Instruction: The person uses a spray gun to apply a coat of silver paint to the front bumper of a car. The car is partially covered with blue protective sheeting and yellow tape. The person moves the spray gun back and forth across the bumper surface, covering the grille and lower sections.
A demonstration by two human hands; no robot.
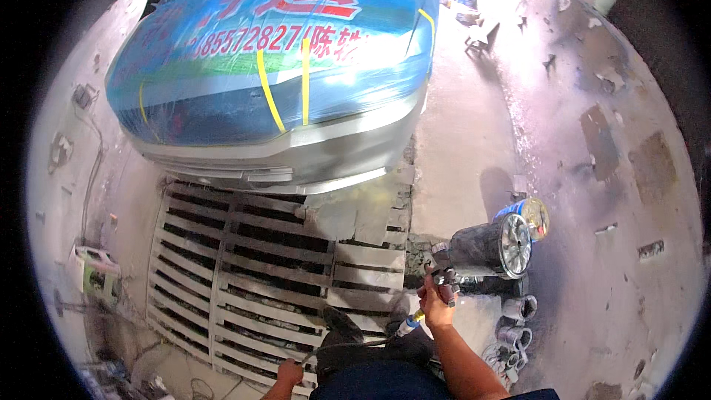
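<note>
My right hand (pixel 435 307) is closed around the handle of a spray gun (pixel 446 277), held out to the right of my body. A blue-and-white fitting (pixel 408 325) sits below the grip, where a dark hose (pixel 348 344) joins it. The hose runs left across my front to my left hand (pixel 290 372), whose fingers are curled round it low in the picture. Ahead stands a car front masked in blue printed plastic film (pixel 215 107) with yellow tape strips (pixel 306 81). Its pale grey bumper (pixel 333 150) is bare below the film.
Under the bumper and my feet lies a slatted floor grate (pixel 274 281) with dark gaps. A black drum (pixel 478 248) and a blue can (pixel 533 216) stand near the gun. Several small cans (pixel 518 307) sit by my right forearm. A green-and-white box (pixel 96 270) is far left.
</note>
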